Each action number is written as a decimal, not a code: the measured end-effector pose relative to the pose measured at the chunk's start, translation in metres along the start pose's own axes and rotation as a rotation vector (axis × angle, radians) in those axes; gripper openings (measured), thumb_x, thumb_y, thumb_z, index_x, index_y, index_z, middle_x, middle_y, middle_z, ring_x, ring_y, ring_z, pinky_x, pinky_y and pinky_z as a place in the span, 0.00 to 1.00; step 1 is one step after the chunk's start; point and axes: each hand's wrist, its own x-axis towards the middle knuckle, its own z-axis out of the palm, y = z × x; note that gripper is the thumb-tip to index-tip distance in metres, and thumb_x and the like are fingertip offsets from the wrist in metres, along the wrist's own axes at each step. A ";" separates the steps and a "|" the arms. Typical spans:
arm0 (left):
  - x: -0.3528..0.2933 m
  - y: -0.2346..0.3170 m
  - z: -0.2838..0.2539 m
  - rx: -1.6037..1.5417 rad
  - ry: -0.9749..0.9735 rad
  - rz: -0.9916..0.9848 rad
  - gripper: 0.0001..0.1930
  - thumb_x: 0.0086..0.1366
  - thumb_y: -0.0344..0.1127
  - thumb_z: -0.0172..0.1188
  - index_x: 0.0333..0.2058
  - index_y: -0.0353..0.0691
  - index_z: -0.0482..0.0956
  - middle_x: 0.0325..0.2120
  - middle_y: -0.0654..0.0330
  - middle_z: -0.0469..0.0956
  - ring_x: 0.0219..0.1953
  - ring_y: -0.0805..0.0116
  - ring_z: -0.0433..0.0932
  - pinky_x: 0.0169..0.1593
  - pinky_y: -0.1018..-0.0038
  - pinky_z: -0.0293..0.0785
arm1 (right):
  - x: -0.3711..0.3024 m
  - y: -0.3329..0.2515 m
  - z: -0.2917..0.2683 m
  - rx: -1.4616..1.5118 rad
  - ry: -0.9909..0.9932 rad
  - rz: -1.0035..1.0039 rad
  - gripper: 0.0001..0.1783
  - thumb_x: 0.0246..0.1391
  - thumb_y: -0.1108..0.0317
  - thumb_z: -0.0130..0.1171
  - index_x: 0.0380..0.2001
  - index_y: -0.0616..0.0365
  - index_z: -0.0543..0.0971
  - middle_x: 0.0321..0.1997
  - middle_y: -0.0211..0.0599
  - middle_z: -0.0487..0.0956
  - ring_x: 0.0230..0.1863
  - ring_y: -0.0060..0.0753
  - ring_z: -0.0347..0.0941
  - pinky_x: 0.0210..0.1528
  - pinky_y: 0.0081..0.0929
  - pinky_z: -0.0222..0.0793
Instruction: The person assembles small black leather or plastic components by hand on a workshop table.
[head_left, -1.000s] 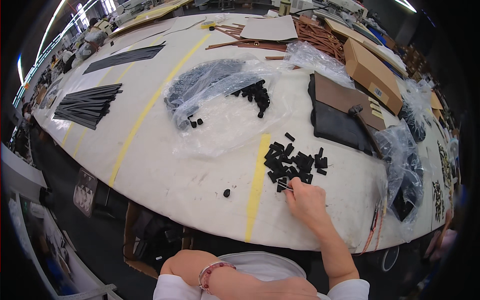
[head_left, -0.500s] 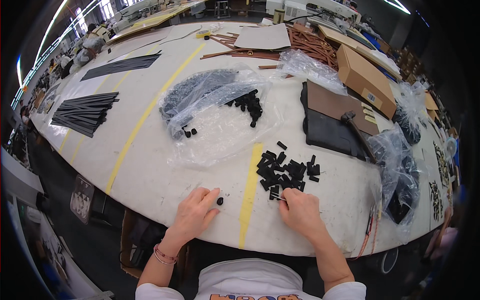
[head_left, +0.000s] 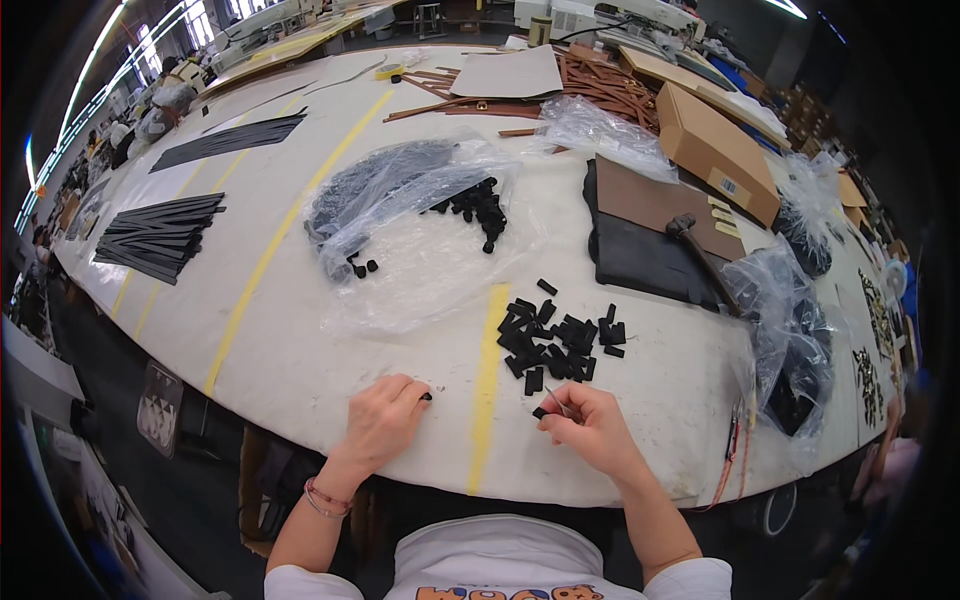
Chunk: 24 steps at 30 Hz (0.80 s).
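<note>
My left hand [head_left: 383, 420] is closed, fingertips pinching a small black rounded piece [head_left: 426, 397] just above the table. Across a yellow tape stripe, my right hand [head_left: 592, 425] is closed too. Between its thumb and fingers is a short black strap piece [head_left: 541, 412], and a thin metal tool [head_left: 558, 402] sticks out of the same grip; its full shape is hidden. Just beyond the right hand lies a loose pile of short black strap pieces [head_left: 565, 335]. More small black rounded pieces [head_left: 487, 212] spill from a clear plastic bag [head_left: 400, 190] farther off.
Long black strips [head_left: 160, 235] lie in bundles at the left. Brown strips [head_left: 610, 90] and a cardboard box [head_left: 722, 155] are at the far right. A hammer [head_left: 700, 255] rests on a black slab [head_left: 650, 250]. Near the right edge are red-handled snips [head_left: 732, 440] and a plastic bag [head_left: 790, 330].
My left fingers have closed on the rounded piece that lay beside them. My right hand has drawn back from the pile toward me, now with a black strap piece. The view has shifted slightly.
</note>
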 end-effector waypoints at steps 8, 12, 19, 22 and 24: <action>0.002 0.061 0.009 -0.911 -0.061 -0.355 0.09 0.51 0.24 0.56 0.32 0.30 0.71 0.24 0.60 0.74 0.22 0.74 0.72 0.26 0.80 0.69 | -0.009 -0.007 0.012 0.542 -0.206 0.171 0.07 0.45 0.77 0.54 0.30 0.66 0.72 0.25 0.32 0.74 0.24 0.16 0.70 0.25 0.12 0.67; 0.003 0.084 0.023 -1.409 -0.122 -0.652 0.05 0.55 0.26 0.53 0.31 0.32 0.71 0.21 0.63 0.73 0.20 0.82 0.69 0.23 0.86 0.66 | -0.013 0.002 0.022 0.438 -0.107 0.053 0.06 0.45 0.77 0.54 0.29 0.66 0.72 0.25 0.32 0.75 0.24 0.16 0.71 0.25 0.12 0.67; -0.003 0.075 0.030 -1.434 -0.136 -0.686 0.02 0.56 0.25 0.50 0.28 0.33 0.70 0.19 0.65 0.72 0.18 0.84 0.67 0.21 0.87 0.62 | -0.012 -0.005 0.014 0.314 -0.189 0.100 0.06 0.45 0.77 0.54 0.28 0.68 0.75 0.24 0.34 0.76 0.24 0.19 0.73 0.26 0.12 0.66; -0.004 0.075 0.032 -1.417 -0.124 -0.616 0.02 0.57 0.25 0.50 0.28 0.33 0.70 0.19 0.65 0.71 0.18 0.84 0.67 0.21 0.88 0.62 | -0.011 0.001 0.013 0.306 -0.257 0.116 0.06 0.44 0.77 0.54 0.28 0.69 0.75 0.24 0.33 0.76 0.23 0.19 0.72 0.25 0.12 0.65; -0.005 0.078 0.034 -1.381 -0.106 -0.613 0.02 0.57 0.25 0.51 0.28 0.33 0.70 0.19 0.65 0.72 0.18 0.84 0.67 0.21 0.87 0.62 | -0.012 0.004 0.015 0.318 -0.270 0.104 0.06 0.43 0.76 0.54 0.27 0.68 0.75 0.24 0.32 0.76 0.22 0.18 0.72 0.23 0.11 0.63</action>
